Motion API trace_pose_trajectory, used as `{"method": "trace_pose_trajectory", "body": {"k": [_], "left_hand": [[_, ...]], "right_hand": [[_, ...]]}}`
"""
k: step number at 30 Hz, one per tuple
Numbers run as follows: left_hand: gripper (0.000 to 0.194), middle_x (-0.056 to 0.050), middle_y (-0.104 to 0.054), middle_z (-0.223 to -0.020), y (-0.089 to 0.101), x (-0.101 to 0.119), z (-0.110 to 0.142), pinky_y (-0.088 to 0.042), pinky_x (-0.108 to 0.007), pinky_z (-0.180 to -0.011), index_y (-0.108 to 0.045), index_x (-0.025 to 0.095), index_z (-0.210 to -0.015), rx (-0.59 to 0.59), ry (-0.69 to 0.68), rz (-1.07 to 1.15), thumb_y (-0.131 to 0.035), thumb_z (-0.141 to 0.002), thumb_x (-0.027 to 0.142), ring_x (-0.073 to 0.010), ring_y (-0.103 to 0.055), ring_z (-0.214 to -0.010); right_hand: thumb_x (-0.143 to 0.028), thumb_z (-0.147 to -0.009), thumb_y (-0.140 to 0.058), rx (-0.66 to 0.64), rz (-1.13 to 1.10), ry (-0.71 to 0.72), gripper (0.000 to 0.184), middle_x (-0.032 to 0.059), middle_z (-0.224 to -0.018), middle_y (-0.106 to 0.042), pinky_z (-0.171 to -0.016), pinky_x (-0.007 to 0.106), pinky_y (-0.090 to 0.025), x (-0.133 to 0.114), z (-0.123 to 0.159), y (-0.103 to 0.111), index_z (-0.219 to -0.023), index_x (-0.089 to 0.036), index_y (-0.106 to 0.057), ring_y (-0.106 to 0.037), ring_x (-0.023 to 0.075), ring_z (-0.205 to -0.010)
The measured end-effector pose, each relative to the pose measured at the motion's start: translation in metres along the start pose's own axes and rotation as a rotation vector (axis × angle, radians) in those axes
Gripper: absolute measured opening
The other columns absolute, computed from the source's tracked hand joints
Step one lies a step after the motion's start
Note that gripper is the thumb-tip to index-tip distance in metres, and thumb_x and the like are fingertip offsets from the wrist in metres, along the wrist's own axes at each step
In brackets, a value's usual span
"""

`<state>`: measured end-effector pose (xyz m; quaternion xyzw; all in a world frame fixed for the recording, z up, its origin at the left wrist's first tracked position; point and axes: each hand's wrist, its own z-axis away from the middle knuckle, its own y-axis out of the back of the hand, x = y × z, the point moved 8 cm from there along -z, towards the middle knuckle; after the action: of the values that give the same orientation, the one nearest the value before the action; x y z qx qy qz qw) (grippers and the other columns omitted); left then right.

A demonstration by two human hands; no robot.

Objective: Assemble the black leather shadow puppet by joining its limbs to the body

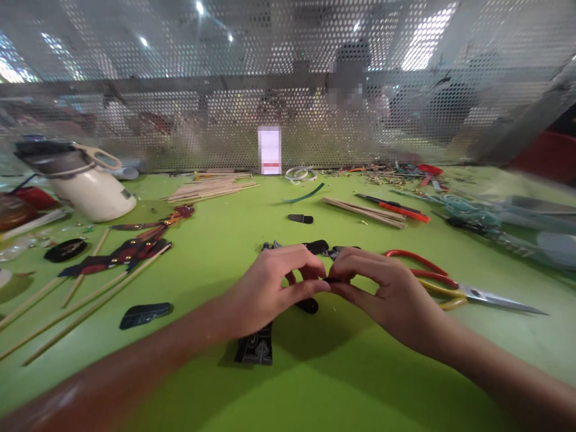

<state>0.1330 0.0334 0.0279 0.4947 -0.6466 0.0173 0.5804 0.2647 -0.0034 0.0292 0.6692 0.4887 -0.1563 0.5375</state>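
My left hand (276,285) and my right hand (387,285) meet above the middle of the green table, fingertips pinched together. Between them is a small black piece (332,280), mostly covered by the fingers. Under and behind the hands lie more black cut pieces with pale line patterns: one with a white arrow-like design (255,349) below my left wrist, and a rounded black piece (317,245) just beyond my fingers. Scissors with red and yellow handles (474,293) rest to the right of my right hand, blades pointing right.
A jointed black-and-red figure (117,257) with sticks lies at left, beside a tilted cream kettle-like vessel (96,191). A dark flat piece (144,315) is near my left forearm. Thin sticks (364,213), a red-handled cutter (398,209) and a phone (269,150) stand or lie farther back.
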Motion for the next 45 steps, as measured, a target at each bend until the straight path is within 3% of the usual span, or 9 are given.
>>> {"method": "trace_pose_trajectory", "body": {"k": [3,7,11,16,23,28,33,39,45], "left_hand": [[0.012,0.0,-0.065,-0.1,0.005,-0.005,-0.001,-0.047,-0.026,-0.081,-0.066,0.019,-0.101,-0.157,0.046,-0.165,-0.062,-0.097,0.03,-0.0144,-0.06,-0.093],[0.021,-0.005,-0.062,-0.109,-0.006,-0.003,0.002,-0.044,-0.032,-0.088,-0.064,0.019,-0.109,-0.356,0.037,-0.4,-0.066,-0.094,0.033,-0.0219,-0.057,-0.105],[0.017,-0.006,-0.06,-0.104,-0.02,-0.008,0.004,-0.042,-0.034,-0.087,-0.063,0.017,-0.105,-0.413,0.058,-0.523,-0.064,-0.096,0.031,-0.0237,-0.055,-0.102],[0.012,-0.005,-0.06,-0.102,-0.018,-0.021,0.003,-0.044,-0.03,-0.08,-0.062,0.015,-0.096,-0.318,0.127,-0.324,-0.067,-0.093,0.026,-0.0196,-0.057,-0.095],[0.006,-0.003,-0.064,-0.091,-0.007,-0.022,0.001,-0.047,-0.029,-0.074,-0.062,0.016,-0.091,-0.086,0.151,-0.108,-0.058,-0.094,0.016,-0.0162,-0.06,-0.083],[0.008,-0.002,-0.07,-0.081,-0.01,-0.032,0.004,-0.049,-0.025,-0.062,-0.066,0.015,-0.093,-0.041,0.297,0.13,-0.063,-0.093,0.022,-0.0137,-0.065,-0.069],[0.003,-0.001,-0.072,-0.078,-0.012,-0.034,0.005,-0.053,-0.024,-0.071,-0.069,0.015,-0.091,0.045,0.352,0.29,-0.067,-0.089,0.017,-0.0123,-0.069,-0.073],[0.016,-0.003,-0.075,-0.096,-0.009,-0.027,0.008,-0.058,-0.025,-0.079,-0.076,0.017,-0.098,0.131,0.328,0.367,-0.068,-0.085,0.011,-0.0137,-0.071,-0.083],[0.019,-0.003,-0.079,-0.091,-0.013,-0.032,0.009,-0.061,-0.027,-0.08,-0.078,0.017,-0.1,0.128,0.398,0.49,-0.068,-0.085,0.011,-0.0157,-0.075,-0.082]], "right_hand": [[-0.022,-0.089,-0.068,-0.016,-0.034,-0.114,0.006,-0.0002,-0.079,-0.063,-0.07,0.026,-0.044,0.01,-0.005,0.004,-0.084,-0.019,-0.069,-0.057,0.0126,-0.075],[-0.03,-0.086,-0.072,-0.173,-0.142,-0.291,0.012,-0.001,-0.077,-0.063,-0.064,0.024,-0.043,0.028,-0.006,-0.003,-0.08,-0.019,-0.071,-0.057,0.0117,-0.071],[-0.036,-0.087,-0.071,-0.304,-0.23,-0.384,0.021,-0.0019,-0.071,-0.06,-0.061,0.023,-0.043,0.039,0.0,-0.015,-0.077,-0.018,-0.069,-0.054,0.01,-0.064],[-0.043,-0.084,-0.074,-0.299,-0.427,-0.556,0.028,0.0003,-0.066,-0.065,-0.056,0.023,-0.045,0.049,0.01,-0.026,-0.086,-0.016,-0.063,-0.058,0.0109,-0.058],[-0.038,-0.087,-0.071,-0.212,-0.418,-0.478,0.027,0.0027,-0.075,-0.071,-0.064,0.025,-0.052,0.04,0.005,-0.018,-0.103,-0.016,-0.072,-0.066,0.0129,-0.069],[-0.037,-0.082,-0.076,-0.223,-0.5,-0.485,0.026,0.0044,-0.075,-0.073,-0.065,0.025,-0.053,0.036,0.004,-0.017,-0.095,-0.014,-0.074,-0.067,0.014,-0.069],[-0.032,-0.081,-0.079,-0.215,-0.549,-0.462,0.02,0.0038,-0.079,-0.073,-0.069,0.022,-0.053,0.037,0.003,-0.017,-0.091,-0.015,-0.076,-0.067,0.0131,-0.073],[-0.033,-0.079,-0.081,-0.163,-0.526,-0.428,0.019,0.0032,-0.075,-0.073,-0.068,0.023,-0.055,0.039,0.001,-0.015,-0.087,-0.016,-0.075,-0.068,0.0134,-0.07],[-0.03,-0.079,-0.08,-0.096,-0.499,-0.41,0.018,0.0044,-0.078,-0.074,-0.067,0.025,-0.057,0.04,0.0,-0.011,-0.087,-0.015,-0.073,-0.069,0.0138,-0.069]]}}
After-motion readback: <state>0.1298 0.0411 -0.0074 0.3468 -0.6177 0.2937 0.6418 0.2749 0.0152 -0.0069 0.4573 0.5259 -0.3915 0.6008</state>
